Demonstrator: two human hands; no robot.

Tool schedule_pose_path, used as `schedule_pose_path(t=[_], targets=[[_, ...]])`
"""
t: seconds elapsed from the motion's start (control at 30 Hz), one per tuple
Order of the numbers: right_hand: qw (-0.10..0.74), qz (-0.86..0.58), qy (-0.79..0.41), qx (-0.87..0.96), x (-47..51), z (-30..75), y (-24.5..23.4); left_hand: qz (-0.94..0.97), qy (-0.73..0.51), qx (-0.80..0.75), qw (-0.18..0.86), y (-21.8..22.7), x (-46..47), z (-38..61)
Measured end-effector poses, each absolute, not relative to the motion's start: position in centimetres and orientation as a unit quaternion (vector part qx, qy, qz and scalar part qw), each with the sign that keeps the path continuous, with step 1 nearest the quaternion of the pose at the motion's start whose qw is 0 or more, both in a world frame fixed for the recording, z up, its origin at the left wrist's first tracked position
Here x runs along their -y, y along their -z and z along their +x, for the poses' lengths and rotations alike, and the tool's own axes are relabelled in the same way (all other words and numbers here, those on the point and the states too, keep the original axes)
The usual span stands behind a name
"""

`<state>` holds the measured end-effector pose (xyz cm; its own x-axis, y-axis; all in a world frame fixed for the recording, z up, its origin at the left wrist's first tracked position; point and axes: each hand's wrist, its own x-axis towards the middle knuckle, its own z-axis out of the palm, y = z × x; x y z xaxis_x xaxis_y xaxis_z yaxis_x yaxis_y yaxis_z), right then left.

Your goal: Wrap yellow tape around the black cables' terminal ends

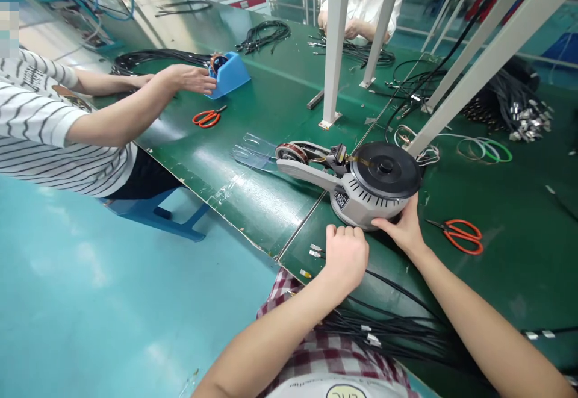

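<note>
A grey, round automatic tape dispenser [374, 196] with a black disc on top stands on the green table in front of me. My right hand [409, 226] grips its near right side, thumb along the base, the other fingers mostly hidden behind it. Just in front of the dispenser, my left hand [347, 259] is closed in a fist. Black cables with small metal connector ends [316, 251] show left of that fist and a black cable [397, 289] leaves on its right; whether the fingers hold them is hidden. More black cables [383, 329] lie at the table's front edge, partly across my lap.
Orange-handled scissors [465, 236] lie right of the dispenser. White metal posts [334, 49] rise behind it. At left, a co-worker's hand [192, 79] touches a blue tape holder [230, 76], near other scissors [208, 117]. Cable bundles [515, 103] lie far right; another person [361, 9] sits opposite.
</note>
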<state>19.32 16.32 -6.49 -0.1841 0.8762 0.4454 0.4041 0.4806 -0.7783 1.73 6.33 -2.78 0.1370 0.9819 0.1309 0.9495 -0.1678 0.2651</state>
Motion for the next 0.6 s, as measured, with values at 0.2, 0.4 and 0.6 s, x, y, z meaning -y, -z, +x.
schedule_pose_path(t=[0.2,0.4,0.6], targets=[[0.461,-0.443,-0.257,0.725,-16.3,19.5,6.7,0.747,-0.138,-0.650,0.021,2.2,-6.6,-1.2],[0.452,-0.454,-0.238,0.730,-16.1,19.3,6.3,0.742,-0.140,-0.654,0.038,2.6,-6.2,1.6],[0.454,-0.456,-0.250,0.724,-15.9,19.2,5.8,0.749,-0.140,-0.646,0.037,2.4,-6.3,0.1]])
